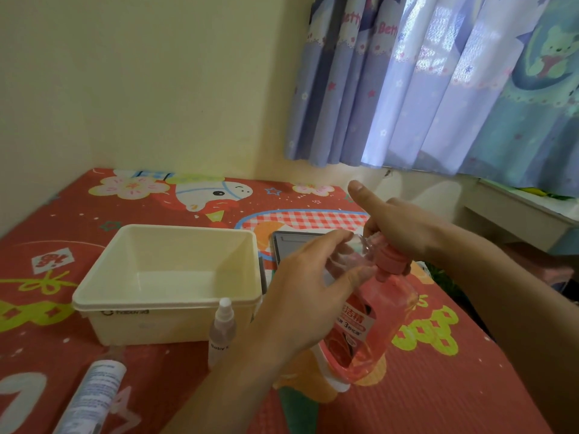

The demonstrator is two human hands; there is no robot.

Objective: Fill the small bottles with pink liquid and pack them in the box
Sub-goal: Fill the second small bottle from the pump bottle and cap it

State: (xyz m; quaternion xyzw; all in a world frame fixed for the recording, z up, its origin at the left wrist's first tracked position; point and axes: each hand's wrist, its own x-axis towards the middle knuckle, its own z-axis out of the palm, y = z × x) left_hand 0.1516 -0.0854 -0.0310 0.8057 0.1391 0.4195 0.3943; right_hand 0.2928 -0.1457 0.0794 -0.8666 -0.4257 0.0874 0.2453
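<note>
While the left hand (300,296) grips a small clear plastic bottle (351,258) under the spout, the right hand (404,227) grips the big pink pump bottle's (369,321) head, thumb raised; the cream plastic box (169,283) waits just beside them.

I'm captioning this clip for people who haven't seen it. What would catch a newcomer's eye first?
Right of centre, the left hand holds a small clear bottle at the pump of a pink liquid bottle, while the right hand grips the pump top. Left of them an open cream box sits on the red cartoon mat, with a small spray bottle standing before it.
</note>
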